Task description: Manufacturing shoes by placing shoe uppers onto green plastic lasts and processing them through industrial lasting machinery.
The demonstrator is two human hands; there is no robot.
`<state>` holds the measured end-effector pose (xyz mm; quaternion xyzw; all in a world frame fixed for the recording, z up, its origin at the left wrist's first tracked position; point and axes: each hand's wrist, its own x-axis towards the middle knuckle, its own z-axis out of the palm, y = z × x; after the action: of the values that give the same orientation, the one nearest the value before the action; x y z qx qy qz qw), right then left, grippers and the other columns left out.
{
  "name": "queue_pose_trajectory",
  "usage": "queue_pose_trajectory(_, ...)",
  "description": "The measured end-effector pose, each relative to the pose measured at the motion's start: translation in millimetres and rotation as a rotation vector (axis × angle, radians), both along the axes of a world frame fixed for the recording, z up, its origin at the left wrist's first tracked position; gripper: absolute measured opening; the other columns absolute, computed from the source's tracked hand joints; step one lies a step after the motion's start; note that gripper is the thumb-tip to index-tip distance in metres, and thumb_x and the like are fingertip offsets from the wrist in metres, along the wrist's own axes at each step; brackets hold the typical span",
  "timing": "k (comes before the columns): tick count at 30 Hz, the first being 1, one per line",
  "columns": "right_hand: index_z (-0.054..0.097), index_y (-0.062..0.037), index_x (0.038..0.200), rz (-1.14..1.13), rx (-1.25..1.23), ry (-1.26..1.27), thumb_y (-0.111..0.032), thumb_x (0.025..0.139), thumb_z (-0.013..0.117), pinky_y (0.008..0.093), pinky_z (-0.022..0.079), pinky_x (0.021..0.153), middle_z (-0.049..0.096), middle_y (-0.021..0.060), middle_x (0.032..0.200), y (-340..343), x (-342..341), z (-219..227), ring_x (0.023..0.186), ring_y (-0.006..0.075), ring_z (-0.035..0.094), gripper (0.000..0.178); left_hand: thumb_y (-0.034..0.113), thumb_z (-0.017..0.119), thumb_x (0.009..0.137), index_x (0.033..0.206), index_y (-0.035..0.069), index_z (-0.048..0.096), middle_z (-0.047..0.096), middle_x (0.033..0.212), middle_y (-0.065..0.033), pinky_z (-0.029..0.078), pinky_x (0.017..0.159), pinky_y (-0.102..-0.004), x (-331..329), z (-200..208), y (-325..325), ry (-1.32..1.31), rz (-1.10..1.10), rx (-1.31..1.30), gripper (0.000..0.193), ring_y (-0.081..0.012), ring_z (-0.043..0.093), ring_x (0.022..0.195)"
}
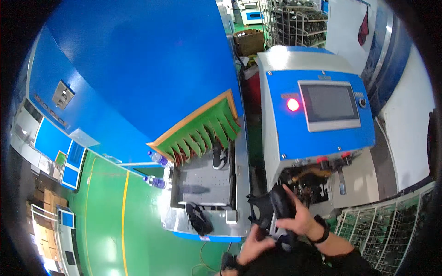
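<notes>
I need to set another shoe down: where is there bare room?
The grey perforated plate is bare left of and in front of the rear shoe, below the green flaps. The front ledge has a small patch left of the front shoe. It is crowded where the right hand holds a dark shoe.

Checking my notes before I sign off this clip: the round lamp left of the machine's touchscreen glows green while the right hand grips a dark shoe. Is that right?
Not quite: in the head view, the round lamp left of the machine's touchscreen glows red, while the right hand grips a dark shoe.
</notes>
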<state>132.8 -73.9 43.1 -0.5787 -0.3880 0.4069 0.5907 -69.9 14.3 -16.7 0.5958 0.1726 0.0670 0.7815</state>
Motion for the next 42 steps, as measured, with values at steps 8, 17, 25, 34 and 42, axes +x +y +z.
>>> queue_pose_trajectory(8, 0.066, 0.0014, 0.114, -0.087, -0.448, 0.975, -0.024, 0.094, 0.063, 0.0309, 0.059, 0.076, 0.072, 0.0128, 0.096, -138.4, 38.6, -60.7, 0.084, 0.0244, 0.071, 0.032, 0.027, 0.085, 0.080, 0.118, -0.003, 0.065, 0.072, 0.100, -0.0053, 0.053, 0.079, -0.0300, 49.1, -32.8, -43.1, 0.169, -0.204, 0.131, 0.053, -0.0115, 0.066, 0.087)
queue_pose_trajectory(17, 0.048, -0.0106, 0.146, -0.508, -0.168, 0.290, -0.013, 0.084, 0.070, 0.0278, 0.053, 0.082, 0.066, 0.0112, 0.119, -166.7, 71.0, -56.2, 0.096, 0.0179, 0.066, 0.066, 0.024, 0.066, 0.097, 0.077, 0.006, 0.066, 0.055, 0.065, 0.0052, 0.036, 0.052, -0.0258, 74.0, 7.7, -92.0, 0.332, -0.154, 0.001, 0.027, -0.0051, 0.045, 0.057)
queue_pose_trajectory(25, 0.040, -0.0285, 0.153, -0.431, -0.522, -0.795, -0.031, 0.076, 0.075, 0.0448, 0.053, 0.072, 0.065, 0.0226, 0.104, -96.7, 99.6, -75.3, 0.087, 0.0337, 0.068, 0.085, 0.020, 0.059, 0.099, 0.086, 0.005, 0.066, 0.055, 0.069, 0.0036, 0.039, 0.056, -0.0252, 102.2, -81.9, -55.9, 0.440, 0.118, -0.227, 0.021, -0.0075, 0.047, 0.060)
queue_pose_trajectory(34, 0.034, -0.0105, 0.151, -0.449, -0.794, -1.123, -0.033, 0.087, 0.066, 0.0534, 0.054, 0.073, 0.056, 0.0339, 0.106, -31.9, 99.8, -87.0, 0.085, 0.0483, 0.063, 0.076, 0.023, 0.060, 0.101, 0.105, 0.002, 0.067, 0.061, 0.082, 0.0042, 0.041, 0.063, -0.0247, 121.0, -112.8, -30.4, 0.386, 0.186, -0.353, 0.022, -0.0065, 0.053, 0.070)
queue_pose_trajectory(42, 0.016, -0.0104, 0.159, -0.413, -0.973, -1.105, -0.033, 0.097, 0.058, 0.0481, 0.054, 0.062, 0.047, 0.0422, 0.121, -33.9, 83.6, -90.6, 0.073, 0.0426, 0.064, 0.079, 0.026, 0.052, 0.099, 0.090, 0.002, 0.063, 0.059, 0.071, -0.0016, 0.043, 0.056, -0.0281, 99.2, -110.2, -17.7, 0.463, 0.002, -0.272, 0.028, -0.0118, 0.052, 0.059)
